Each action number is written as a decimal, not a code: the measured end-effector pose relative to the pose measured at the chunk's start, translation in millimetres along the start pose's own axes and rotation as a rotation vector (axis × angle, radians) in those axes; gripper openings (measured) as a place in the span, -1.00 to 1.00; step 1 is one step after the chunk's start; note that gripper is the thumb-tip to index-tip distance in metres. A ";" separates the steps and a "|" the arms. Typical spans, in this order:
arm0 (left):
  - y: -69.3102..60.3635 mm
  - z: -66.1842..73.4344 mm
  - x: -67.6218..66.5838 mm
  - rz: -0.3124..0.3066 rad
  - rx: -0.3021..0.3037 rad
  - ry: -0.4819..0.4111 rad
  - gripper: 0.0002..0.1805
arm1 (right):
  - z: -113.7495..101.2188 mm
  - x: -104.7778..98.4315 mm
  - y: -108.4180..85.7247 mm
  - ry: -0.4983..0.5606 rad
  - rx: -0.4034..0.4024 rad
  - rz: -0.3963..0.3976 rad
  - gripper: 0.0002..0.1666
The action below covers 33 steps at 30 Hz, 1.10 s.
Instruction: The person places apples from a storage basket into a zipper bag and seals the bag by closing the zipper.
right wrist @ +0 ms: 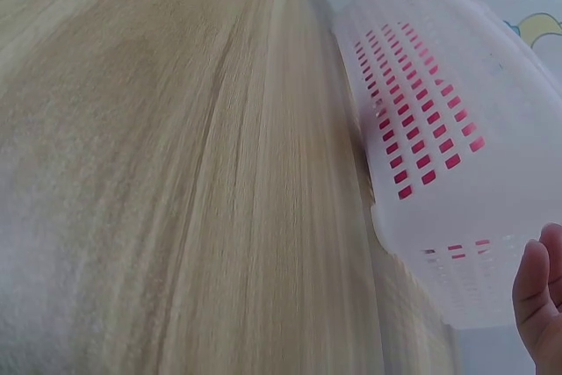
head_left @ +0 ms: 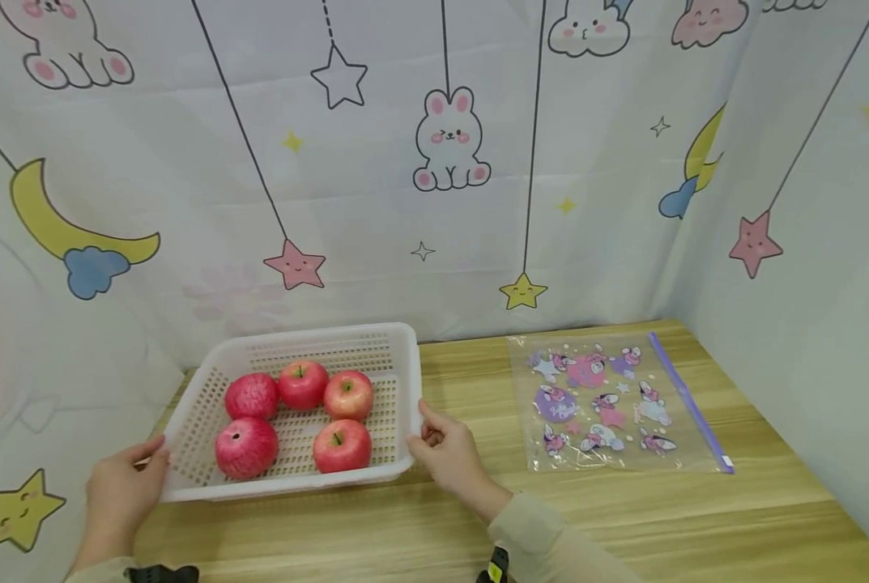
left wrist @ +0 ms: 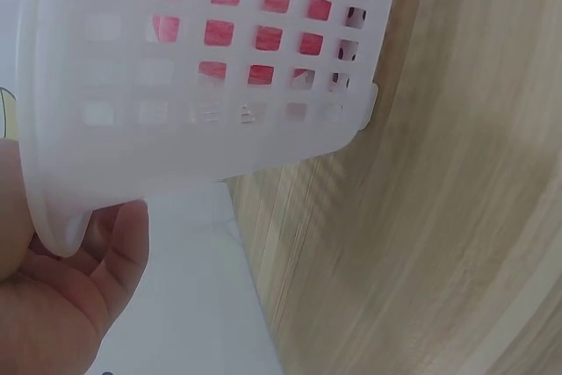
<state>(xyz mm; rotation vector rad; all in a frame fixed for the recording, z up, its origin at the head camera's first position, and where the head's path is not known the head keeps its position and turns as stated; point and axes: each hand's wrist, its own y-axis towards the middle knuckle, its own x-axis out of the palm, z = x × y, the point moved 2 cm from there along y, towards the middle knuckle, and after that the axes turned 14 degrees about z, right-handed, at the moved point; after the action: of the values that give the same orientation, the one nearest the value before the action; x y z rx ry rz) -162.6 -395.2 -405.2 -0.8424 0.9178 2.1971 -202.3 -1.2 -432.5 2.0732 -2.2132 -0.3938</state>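
Observation:
A white perforated plastic basket (head_left: 296, 485) stands on the left part of the table with several red apples (head_left: 342, 445) in it. Two darker, streaked ones (head_left: 247, 448) lie on its left side. My left hand (head_left: 119, 490) grips the basket's left front corner, and in the left wrist view its fingers (left wrist: 130, 248) curl under the rim. At the right side of the basket, my right hand (head_left: 450, 455) holds the rim with bent fingers. The right wrist view shows only part of that hand (right wrist: 543, 296), beside the basket wall (right wrist: 527, 182).
A clear zip bag (head_left: 602, 405) with cartoon prints and a purple slider strip (head_left: 691, 401) lies flat on the wooden table (head_left: 449, 542), to the right of the basket. White cartoon-printed cloth (head_left: 376, 210) encloses the table at the back and both sides.

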 end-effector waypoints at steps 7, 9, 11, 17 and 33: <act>0.5 2.5 2.7 -0.032 -0.038 0.003 -0.60 | 19.3 0.0 4.3 0.006 -0.021 0.023 -0.36; 0.5 3.3 3.9 -0.034 -0.046 0.009 -0.60 | 20.3 -1.0 4.3 0.019 -0.031 0.023 -0.36; 0.5 3.5 4.7 -0.038 -0.056 0.010 -0.59 | 19.9 -2.2 3.6 0.019 -0.040 0.023 -0.36; -1.2 5.3 5.9 -0.051 -0.063 0.000 -0.59 | -2.0 -9.0 -2.8 0.002 -0.013 0.025 -0.38; -5.4 8.2 11.4 -0.046 -0.084 -0.032 -0.59 | 17.3 -14.2 -0.1 0.021 -0.017 0.042 -0.37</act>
<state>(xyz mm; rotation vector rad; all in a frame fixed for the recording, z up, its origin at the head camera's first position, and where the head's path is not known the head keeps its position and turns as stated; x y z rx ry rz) -168.3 -382.6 -411.1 -0.8561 0.7882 2.2163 -205.1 15.1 -447.6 2.0094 -2.2299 -0.3844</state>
